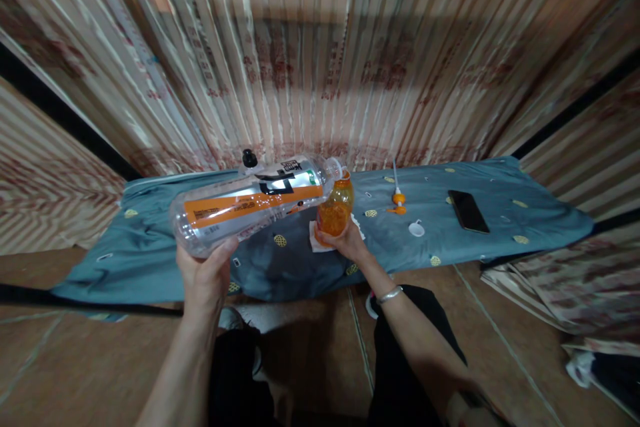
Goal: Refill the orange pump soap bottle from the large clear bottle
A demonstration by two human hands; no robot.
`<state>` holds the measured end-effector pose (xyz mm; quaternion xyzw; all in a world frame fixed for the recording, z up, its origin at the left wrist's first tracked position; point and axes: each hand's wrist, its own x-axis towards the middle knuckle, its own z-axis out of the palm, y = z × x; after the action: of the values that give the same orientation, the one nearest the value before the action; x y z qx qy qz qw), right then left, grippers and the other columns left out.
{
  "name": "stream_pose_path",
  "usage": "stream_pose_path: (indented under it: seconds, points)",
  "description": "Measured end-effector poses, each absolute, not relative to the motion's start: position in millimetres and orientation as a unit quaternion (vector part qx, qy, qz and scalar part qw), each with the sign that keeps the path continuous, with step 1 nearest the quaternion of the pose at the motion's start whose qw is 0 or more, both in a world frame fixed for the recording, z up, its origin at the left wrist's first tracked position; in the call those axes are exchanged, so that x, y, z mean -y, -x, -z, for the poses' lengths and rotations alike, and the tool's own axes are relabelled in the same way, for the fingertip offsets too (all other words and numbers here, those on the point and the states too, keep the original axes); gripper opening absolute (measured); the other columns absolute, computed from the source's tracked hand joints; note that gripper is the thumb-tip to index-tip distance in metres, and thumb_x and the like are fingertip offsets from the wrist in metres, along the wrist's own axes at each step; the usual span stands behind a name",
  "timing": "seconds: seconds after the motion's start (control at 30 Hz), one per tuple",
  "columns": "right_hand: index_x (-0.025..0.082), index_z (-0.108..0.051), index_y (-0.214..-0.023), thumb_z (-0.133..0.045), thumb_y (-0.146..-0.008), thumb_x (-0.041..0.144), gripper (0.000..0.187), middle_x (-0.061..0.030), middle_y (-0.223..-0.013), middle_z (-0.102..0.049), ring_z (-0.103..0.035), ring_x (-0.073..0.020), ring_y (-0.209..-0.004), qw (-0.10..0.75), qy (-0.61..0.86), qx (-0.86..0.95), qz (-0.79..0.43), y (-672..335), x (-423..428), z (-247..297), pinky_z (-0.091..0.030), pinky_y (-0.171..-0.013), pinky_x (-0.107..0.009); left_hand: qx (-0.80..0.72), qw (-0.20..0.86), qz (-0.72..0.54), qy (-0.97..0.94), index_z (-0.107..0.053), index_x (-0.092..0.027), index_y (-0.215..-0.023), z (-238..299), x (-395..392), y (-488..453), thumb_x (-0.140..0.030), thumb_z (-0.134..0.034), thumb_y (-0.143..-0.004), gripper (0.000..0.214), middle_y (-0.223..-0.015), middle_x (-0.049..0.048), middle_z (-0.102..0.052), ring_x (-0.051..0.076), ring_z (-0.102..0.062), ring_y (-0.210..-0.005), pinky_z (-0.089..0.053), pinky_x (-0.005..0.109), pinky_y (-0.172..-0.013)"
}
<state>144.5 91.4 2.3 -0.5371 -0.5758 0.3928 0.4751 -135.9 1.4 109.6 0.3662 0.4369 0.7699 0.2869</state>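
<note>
In left hand (pixel 205 272), clear bottle (pixel 253 197).

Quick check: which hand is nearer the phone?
Right. The right hand holds the orange bottle, left of the phone; the left hand, holding the large clear bottle, is farther left.

Hands (pixel 206 273) hold a tilted clear bottle (pixel 250 199) and an orange bottle (pixel 334 212).

The large clear bottle (pixel 253 200) is showing black characters on its silver label (pixel 297 179) and smaller dark print on the orange band (pixel 225 208), while the striped backdrop (pixel 280 60) is carrying blurred reddish print, none of it reading legibly.
</note>
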Motion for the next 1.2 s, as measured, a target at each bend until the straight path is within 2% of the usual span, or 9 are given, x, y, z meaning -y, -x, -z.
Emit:
stream_pose_path:
  seconds: [0.23, 0.4, 0.67, 0.8, 0.9, 1.03, 1.2]
  points:
    - [0.031, -0.07, -0.125, -0.109, -0.063, 0.043, 0.074, -0.008, -0.13, -0.096, -0.093, -0.0365, -0.122, 0.491, 0.533, 0.561, -0.399, -142.6, -92.9, -0.7, -0.075, -0.121, -0.058, -0.436, 0.289, -0.776, -0.353, -0.088, -0.028, -0.105, -107.4, -1.8, 134.8, -0.055, -0.121, -0.052, 0.068, -0.109, 0.0051, -0.089, 0.031, -0.084, -0.105, -0.074, 0.054, -0.112]
    - [0.031, -0.07, -0.124, -0.108, -0.064, 0.041, 0.071, -0.0087, -0.129, -0.096, -0.093, -0.0375, -0.124, 0.484, 0.539, 0.556, -0.408, -141.5, -91.8, -3.8, -0.075, -0.121, -0.059, -0.433, 0.29, -0.78, -0.346, -0.088, -0.028, -0.101, -108.2, -1.6, 134.4, -0.055, -0.123, -0.048, 0.069, -0.105, 0.0039, -0.088, 0.029, -0.083, -0.103, -0.075, 0.051, -0.111]
    - [0.03, -0.074, -0.124, -0.109, -0.067, 0.043, 0.069, -0.0091, -0.129, -0.096, -0.093, -0.0375, -0.123, 0.474, 0.537, 0.573, -0.398, -144.6, -91.5, -4.0, -0.076, -0.117, -0.057, -0.424, 0.291, -0.78, -0.358, -0.088, -0.028, -0.1, -109.1, -2.0, 133.4, -0.055, -0.122, -0.052, 0.065, -0.102, 0.004, -0.087, 0.028, -0.083, -0.101, -0.075, 0.047, -0.107]
    - [0.031, -0.076, -0.121, -0.108, -0.07, 0.045, 0.062, -0.0078, -0.127, -0.096, -0.093, -0.0359, -0.119, 0.473, 0.528, 0.582, -0.399, -144.7, -91.3, -4.4, -0.077, -0.114, -0.056, -0.427, 0.29, -0.774, -0.367, -0.088, -0.028, -0.107, -109.0, -1.8, 134.4, -0.055, -0.121, -0.054, 0.067, -0.106, 0.0057, -0.088, 0.032, -0.085, -0.105, -0.074, 0.053, -0.111]
    - [0.03, -0.074, -0.123, -0.108, -0.067, 0.043, 0.066, -0.0083, -0.128, -0.096, -0.093, -0.0369, -0.122, 0.48, 0.524, 0.572, -0.409, -144.3, -91.3, -4.0, -0.077, -0.116, -0.057, -0.432, 0.292, -0.77, -0.369, -0.087, -0.029, -0.106, -110.4, -1.2, 133.9, -0.056, -0.12, -0.054, 0.068, -0.106, 0.0051, -0.088, 0.033, -0.085, -0.106, -0.074, 0.055, -0.112]
    - [0.03, -0.071, -0.126, -0.109, -0.065, 0.046, 0.073, -0.0104, -0.129, -0.095, -0.092, -0.0393, -0.125, 0.49, 0.522, 0.562, -0.415, -144.6, -91.9, -1.8, -0.075, -0.12, -0.061, -0.428, 0.29, -0.777, -0.359, -0.085, -0.028, -0.101, -112.3, -1.2, 131.2, -0.057, -0.122, -0.051, 0.068, -0.099, 0.0032, -0.086, 0.03, -0.084, -0.1, -0.075, 0.05, -0.107]
    - [0.031, -0.071, -0.128, -0.108, -0.065, 0.05, 0.076, -0.0104, -0.131, -0.095, -0.092, -0.0393, -0.125, 0.49, 0.52, 0.569, -0.408, -145.0, -92.9, 0.8, -0.074, -0.122, -0.062, -0.433, 0.285, -0.77, -0.372, -0.085, -0.029, -0.107, -109.7, -1.6, 132.8, -0.06, -0.12, -0.055, 0.07, -0.106, 0.0055, -0.087, 0.033, -0.085, -0.107, -0.075, 0.054, -0.108]
